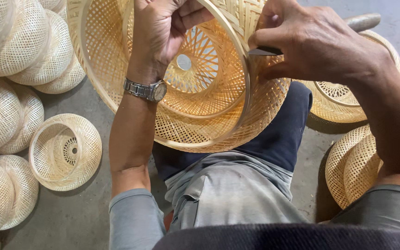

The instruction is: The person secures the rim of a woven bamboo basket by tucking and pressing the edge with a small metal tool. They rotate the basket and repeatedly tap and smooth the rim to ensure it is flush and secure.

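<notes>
On a grey concrete floor (84, 217), the left hand (160, 32) grips a woven bamboo shade (209, 115), the right hand (311, 44) clutches a knife (262, 51)

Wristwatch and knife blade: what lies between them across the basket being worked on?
In the head view, between the wristwatch and the knife blade lies the woven basket's open inside, then its bent rim hoop.

Matt woven bamboo basket (200, 115)

Stacked woven shades (21, 46) crowd the floor on the left, with a single loose shade (65, 152) beside them. More woven shades (355, 164) block the right (only a narrow strip of bare concrete floor (77, 213) lies open near the knee).
</notes>
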